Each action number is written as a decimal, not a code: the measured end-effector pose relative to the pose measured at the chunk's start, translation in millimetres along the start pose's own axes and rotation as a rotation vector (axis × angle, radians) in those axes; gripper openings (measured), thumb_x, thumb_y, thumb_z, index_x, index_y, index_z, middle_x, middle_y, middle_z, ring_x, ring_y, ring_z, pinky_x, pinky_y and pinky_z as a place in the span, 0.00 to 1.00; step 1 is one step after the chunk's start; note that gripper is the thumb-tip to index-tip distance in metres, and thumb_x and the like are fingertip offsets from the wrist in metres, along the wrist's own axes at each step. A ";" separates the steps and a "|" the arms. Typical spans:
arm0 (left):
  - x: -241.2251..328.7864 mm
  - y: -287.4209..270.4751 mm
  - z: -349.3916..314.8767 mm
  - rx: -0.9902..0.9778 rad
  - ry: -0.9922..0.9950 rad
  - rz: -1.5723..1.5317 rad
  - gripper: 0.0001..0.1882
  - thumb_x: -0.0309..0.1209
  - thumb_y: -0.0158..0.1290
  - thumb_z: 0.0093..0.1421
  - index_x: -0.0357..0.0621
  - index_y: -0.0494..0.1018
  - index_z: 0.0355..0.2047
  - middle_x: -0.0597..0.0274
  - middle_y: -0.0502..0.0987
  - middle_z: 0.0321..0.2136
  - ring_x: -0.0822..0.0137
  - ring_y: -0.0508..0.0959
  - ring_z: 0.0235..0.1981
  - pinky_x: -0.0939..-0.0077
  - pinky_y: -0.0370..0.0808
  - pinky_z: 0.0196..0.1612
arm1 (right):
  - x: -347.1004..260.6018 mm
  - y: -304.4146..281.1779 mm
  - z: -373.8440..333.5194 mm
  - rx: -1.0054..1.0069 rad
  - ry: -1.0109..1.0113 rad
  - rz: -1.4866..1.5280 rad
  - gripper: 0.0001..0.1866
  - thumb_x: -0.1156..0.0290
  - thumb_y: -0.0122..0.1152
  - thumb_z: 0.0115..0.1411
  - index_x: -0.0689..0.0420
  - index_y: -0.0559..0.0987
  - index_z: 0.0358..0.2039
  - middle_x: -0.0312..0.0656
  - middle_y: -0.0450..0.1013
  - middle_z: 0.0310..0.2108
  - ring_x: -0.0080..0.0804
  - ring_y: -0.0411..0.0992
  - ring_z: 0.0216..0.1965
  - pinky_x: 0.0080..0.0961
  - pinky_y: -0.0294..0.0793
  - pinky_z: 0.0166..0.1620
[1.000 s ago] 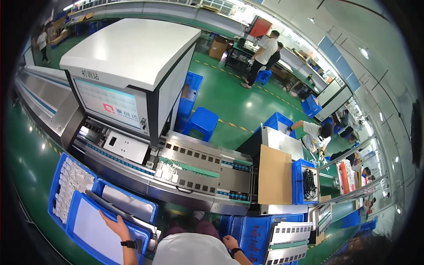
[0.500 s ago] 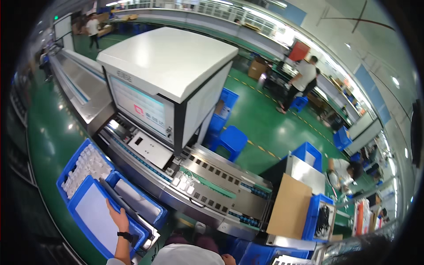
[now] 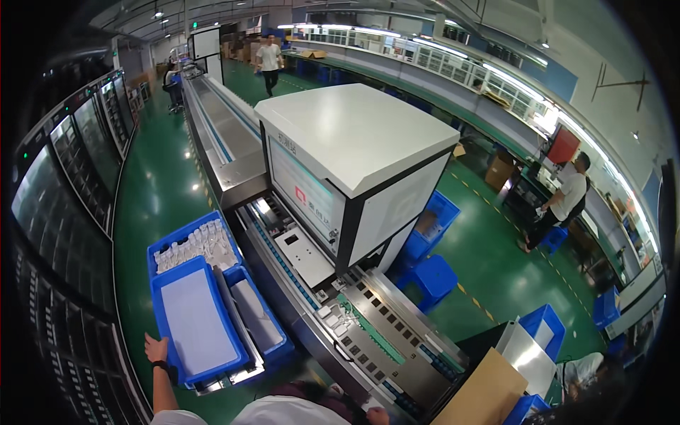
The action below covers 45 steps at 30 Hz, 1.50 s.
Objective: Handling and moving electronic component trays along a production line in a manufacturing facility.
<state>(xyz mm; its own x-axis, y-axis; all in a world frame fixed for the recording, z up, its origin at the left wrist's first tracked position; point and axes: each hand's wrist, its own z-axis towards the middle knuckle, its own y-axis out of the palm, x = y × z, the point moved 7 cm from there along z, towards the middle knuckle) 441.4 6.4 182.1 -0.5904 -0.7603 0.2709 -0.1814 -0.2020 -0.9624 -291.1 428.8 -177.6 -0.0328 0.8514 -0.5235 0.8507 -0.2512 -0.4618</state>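
My left hand (image 3: 156,348), with a dark band on its wrist, is at the left outer side of a shallow blue bin (image 3: 160,312) lined with a white sheet. Its fingers are spread and appear to grip nothing; whether they touch the bin's rim I cannot tell. Behind this bin stands another blue bin (image 3: 153,253) full of small white parts (image 3: 202,244). To its right is a narrower blue bin (image 3: 289,347) with a pale lining. Only a little of my right hand (image 3: 377,416) shows at the lower edge, close to my body, its fingers mostly hidden.
A metal conveyor (image 3: 312,333) runs beside the bins, under a large white-topped machine (image 3: 361,134). White pieces (image 3: 336,322) and a green strip (image 3: 379,336) lie on it. A cardboard sheet (image 3: 485,389) is at right. Glass-doored cabinets (image 3: 81,170) line the left. Other people stand farther off.
My left hand has gone from the lined bin's right part to its left outer side. The view has swung left, bringing the cabinets in. My right hand stays low near my body.
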 end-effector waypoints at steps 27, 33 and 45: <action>-14.9 56.7 -12.8 -0.784 0.063 -1.093 0.30 0.32 0.56 0.50 0.38 0.68 0.55 0.57 0.76 0.39 0.61 0.78 0.38 0.67 0.79 0.41 | -97.3 5.5 -73.7 -0.063 -0.036 -0.498 0.24 0.49 0.54 0.60 0.52 0.84 0.46 0.52 0.80 0.45 0.55 0.76 0.51 0.47 0.75 0.55; 1.7 6.8 -16.2 -0.758 0.142 -1.215 0.35 0.29 0.54 0.52 0.38 0.63 0.62 0.57 0.73 0.40 0.63 0.77 0.38 0.70 0.77 0.41 | -142.6 28.1 -79.1 -0.055 -0.107 -0.445 0.23 0.50 0.55 0.60 0.50 0.84 0.47 0.51 0.80 0.46 0.54 0.77 0.50 0.46 0.74 0.56; 68.3 -15.0 -44.0 -0.987 0.213 -1.254 0.35 0.34 0.55 0.51 0.39 0.64 0.61 0.56 0.72 0.44 0.61 0.76 0.42 0.67 0.77 0.46 | -266.4 70.1 -147.7 -0.135 -0.352 -0.388 0.19 0.54 0.59 0.65 0.56 0.81 0.45 0.48 0.80 0.41 0.46 0.79 0.46 0.39 0.76 0.50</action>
<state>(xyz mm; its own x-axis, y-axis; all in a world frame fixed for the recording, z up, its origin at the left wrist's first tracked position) 369.1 -15.4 215.8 0.2354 -0.3179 0.9184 -0.9719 -0.0795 0.2216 -145.2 252.5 35.2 -0.5117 0.6585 -0.5518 0.8004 0.1320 -0.5848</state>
